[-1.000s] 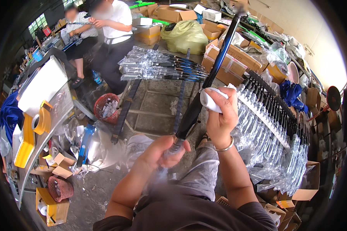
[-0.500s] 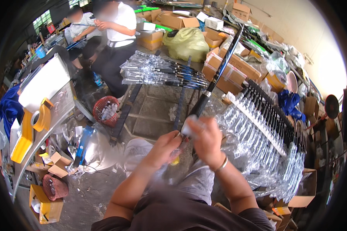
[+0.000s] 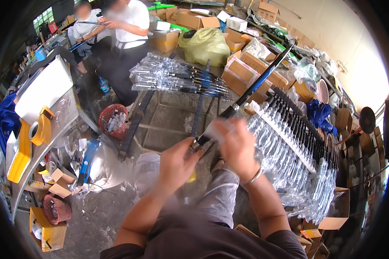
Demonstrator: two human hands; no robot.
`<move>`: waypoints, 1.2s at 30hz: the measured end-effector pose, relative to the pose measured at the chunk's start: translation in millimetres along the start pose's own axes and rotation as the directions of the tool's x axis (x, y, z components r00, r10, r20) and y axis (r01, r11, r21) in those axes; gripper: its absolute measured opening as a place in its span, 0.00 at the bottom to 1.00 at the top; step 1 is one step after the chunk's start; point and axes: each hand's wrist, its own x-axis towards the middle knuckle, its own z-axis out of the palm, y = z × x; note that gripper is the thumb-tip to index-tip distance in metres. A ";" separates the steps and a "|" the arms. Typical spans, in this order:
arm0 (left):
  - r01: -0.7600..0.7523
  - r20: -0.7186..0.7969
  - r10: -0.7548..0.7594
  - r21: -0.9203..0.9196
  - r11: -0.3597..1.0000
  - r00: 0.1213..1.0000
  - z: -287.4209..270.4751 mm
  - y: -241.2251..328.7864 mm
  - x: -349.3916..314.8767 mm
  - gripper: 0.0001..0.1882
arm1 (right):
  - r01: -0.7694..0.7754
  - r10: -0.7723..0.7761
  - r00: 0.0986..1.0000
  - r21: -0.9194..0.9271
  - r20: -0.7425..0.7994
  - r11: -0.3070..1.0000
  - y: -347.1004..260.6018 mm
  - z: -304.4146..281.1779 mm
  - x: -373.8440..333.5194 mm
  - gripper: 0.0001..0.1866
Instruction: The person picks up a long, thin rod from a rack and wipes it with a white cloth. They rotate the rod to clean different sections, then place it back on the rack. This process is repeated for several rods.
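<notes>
A black fishing rod (image 3: 263, 80) with a blue section and a metal ring slants from my hands up toward the far right. My left hand (image 3: 177, 162) is closed round its butt end, thumb along the metal cap. Higher on the black handle, my right hand (image 3: 240, 149) is smeared by motion, its fingers bent about a whitish, semi-clear piece (image 3: 216, 130) pressed to the handle. Whether that piece is cloth or plastic I cannot tell. Beyond my hands, a bundle of rods in clear plastic (image 3: 160, 77) lies across a metal-frame stand (image 3: 136, 118).
To the right, many plastic-wrapped rods (image 3: 285, 159) lean in a row on a rack. A red basket (image 3: 112, 127) of small white pieces stands left of the stand. A table (image 3: 69, 125) holds yellow tape (image 3: 39, 131). Two people (image 3: 132, 26) work at the far left; cardboard boxes (image 3: 250, 69) sit behind.
The rod's butt end and my left hand have shifted a little left, and the rod tilts further right. My right hand stays by the handle with the whitish piece. The whole view has shifted slightly.
</notes>
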 end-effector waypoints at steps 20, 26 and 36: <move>-0.276 -0.216 0.399 0.438 0.855 0.891 -1.9 -3.8 4.1 0.26 | -0.100 0.102 0.995 -0.199 0.000 0.975 -9.7 -6.7 13.8 0.19; -0.303 -0.230 0.449 0.476 0.826 0.863 -1.6 -3.0 11.5 0.26 | 0.026 -0.020 0.998 -0.130 0.051 0.991 -27.7 11.9 -0.1 0.19; -0.314 -0.173 0.478 0.559 0.768 0.861 -0.8 5.2 17.1 0.27 | -0.029 0.044 0.992 -0.124 0.119 0.992 -25.1 -0.8 7.4 0.16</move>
